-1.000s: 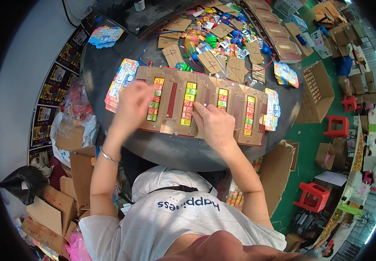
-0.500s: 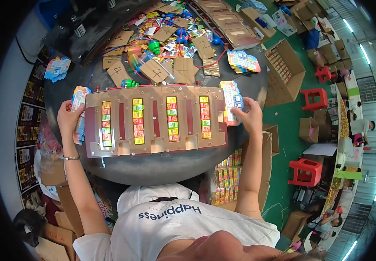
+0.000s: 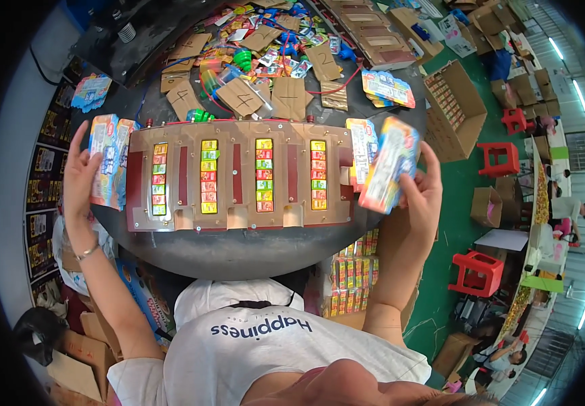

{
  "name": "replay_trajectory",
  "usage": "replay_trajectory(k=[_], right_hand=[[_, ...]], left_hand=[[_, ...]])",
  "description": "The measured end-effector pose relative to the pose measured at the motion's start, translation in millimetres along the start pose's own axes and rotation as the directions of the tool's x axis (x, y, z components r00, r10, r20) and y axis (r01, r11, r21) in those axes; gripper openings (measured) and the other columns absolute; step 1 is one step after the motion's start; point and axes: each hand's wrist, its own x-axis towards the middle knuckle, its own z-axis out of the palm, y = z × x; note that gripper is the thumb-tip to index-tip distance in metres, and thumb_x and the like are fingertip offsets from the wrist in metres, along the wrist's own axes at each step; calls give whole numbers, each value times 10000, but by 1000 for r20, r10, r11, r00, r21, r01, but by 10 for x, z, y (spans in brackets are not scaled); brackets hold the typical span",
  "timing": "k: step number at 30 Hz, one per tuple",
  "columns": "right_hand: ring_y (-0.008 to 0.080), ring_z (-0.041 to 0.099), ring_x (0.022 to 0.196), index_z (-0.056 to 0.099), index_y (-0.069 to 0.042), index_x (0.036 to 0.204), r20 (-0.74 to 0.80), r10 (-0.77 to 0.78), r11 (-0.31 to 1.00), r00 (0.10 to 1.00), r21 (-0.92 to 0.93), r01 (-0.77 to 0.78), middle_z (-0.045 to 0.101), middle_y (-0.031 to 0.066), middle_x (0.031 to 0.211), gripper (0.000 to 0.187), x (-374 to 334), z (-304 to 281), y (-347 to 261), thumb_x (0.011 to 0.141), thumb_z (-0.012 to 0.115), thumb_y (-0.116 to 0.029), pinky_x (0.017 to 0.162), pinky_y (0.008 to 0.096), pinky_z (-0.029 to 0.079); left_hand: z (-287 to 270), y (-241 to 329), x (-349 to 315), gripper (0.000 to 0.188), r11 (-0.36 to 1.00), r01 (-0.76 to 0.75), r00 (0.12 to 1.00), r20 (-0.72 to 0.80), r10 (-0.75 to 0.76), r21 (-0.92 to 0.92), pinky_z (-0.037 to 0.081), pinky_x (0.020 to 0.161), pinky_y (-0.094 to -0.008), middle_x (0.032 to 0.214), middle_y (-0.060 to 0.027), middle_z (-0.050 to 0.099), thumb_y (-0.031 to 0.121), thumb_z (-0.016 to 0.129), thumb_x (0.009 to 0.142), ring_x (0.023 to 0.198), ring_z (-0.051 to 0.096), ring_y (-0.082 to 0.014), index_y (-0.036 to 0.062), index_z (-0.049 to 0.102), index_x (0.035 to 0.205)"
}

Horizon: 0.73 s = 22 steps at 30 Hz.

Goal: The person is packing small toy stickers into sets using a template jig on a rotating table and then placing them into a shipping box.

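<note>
In my left hand [image 3: 80, 177] is a colourful printed card [image 3: 105, 162], pinched by its outer edge and raised beside a similar card [image 3: 128, 145] at the fixture's left end. My right hand [image 3: 423, 193] grips another printed card [image 3: 392, 162] between thumb and fingers; it is tilted and lifted off the stack of cards [image 3: 358, 145] at the right end. Between both hands lies a brown fixture board [image 3: 238, 203] with a clear cover. Four narrow slots in it hold rows of small coloured packs [image 3: 264, 176].
Cardboard pieces [image 3: 289, 98], loose packets and green and blue plastic parts cover the far side of the black table [image 3: 238, 254]. More card stacks lie at far left [image 3: 91, 91] and far right [image 3: 388, 88]. An open carton [image 3: 455, 108] and red stools [image 3: 475, 274] stand rightward.
Both hands have moved outward from the fixture's ends, each lifting a card away. The right card is now tilted; other cards still lie at each end. The view has shifted slightly.
</note>
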Motion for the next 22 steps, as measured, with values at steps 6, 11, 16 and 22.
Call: replay_trajectory(k=[6,11,16,22], right_hand=[[15,492,538,557,-23,1383,362,194,976,912,-166,-141,572,-52,717,533,-63,525,290,868,679,37,460,183,390],[65,519,546,578,-108,1387,370,167,863,914,-502,45,554,-7,676,590,38,556,292,827,762,-95,505,250,433],[183,585,626,575,-223,1399,421,-34,471,907,-793,386,541,65,731,769,-101,607,112,698,869,-344,623,358,483],[206,604,700,554,-198,1416,406,50,621,912,-728,290,559,55,809,939,-163,571,231,592,885,-503,676,368,490]], left_hand=[[2137,-59,-544,565,978,-106,965,218,144,-177,504,972,-347,1308,-114,620,10,705,873,1166,604,-176,28,522,1407],[2562,280,-618,580,811,-176,957,291,7,558,492,904,-379,1116,-110,629,194,773,820,1037,613,-261,60,573,1348],[2397,385,-587,765,444,-447,889,441,123,777,349,1062,-522,1361,-96,498,407,786,757,1234,467,-323,61,521,1385],[2295,354,-583,995,408,-564,812,572,116,718,153,1171,-610,1572,-95,301,536,789,713,1447,241,-332,85,371,1495]])
